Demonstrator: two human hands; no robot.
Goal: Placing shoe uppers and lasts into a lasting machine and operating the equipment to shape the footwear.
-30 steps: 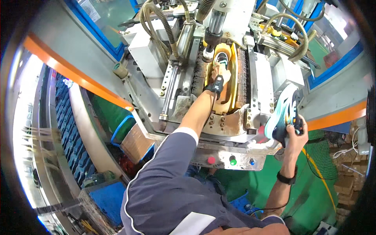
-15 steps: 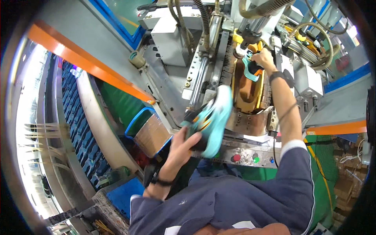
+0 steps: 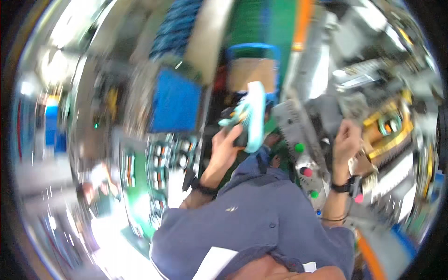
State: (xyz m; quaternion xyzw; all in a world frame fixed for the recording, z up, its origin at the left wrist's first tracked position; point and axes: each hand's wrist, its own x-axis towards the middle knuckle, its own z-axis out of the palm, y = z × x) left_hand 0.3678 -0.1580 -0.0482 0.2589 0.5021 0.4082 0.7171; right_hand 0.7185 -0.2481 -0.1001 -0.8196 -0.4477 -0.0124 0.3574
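A teal and white shoe (image 3: 256,122) with dark and orange parts is held upright in my left hand (image 3: 226,147), thumb and fingers closed round its lower end. My right hand (image 3: 347,142) is beside the machine's front, just left of the yellow-edged mould (image 3: 396,137). Its fingers look bent, but motion blur hides whether they hold anything. Inside the mould lies a teal, white and orange shoe piece (image 3: 390,125), apart from my right hand.
Left of me, several teal and orange shoe pieces (image 3: 158,161) rest on a green surface. A blue panel (image 3: 176,105) and a blue-rimmed crate (image 3: 254,45) lie ahead. Coloured buttons (image 3: 306,171) line the machine's front. A blurred person (image 3: 100,184) is at far left.
The view has swung left, shifting the machine to the right of the picture. My right hand has come away from the shoe piece in the mould. My left hand still holds the shoe.
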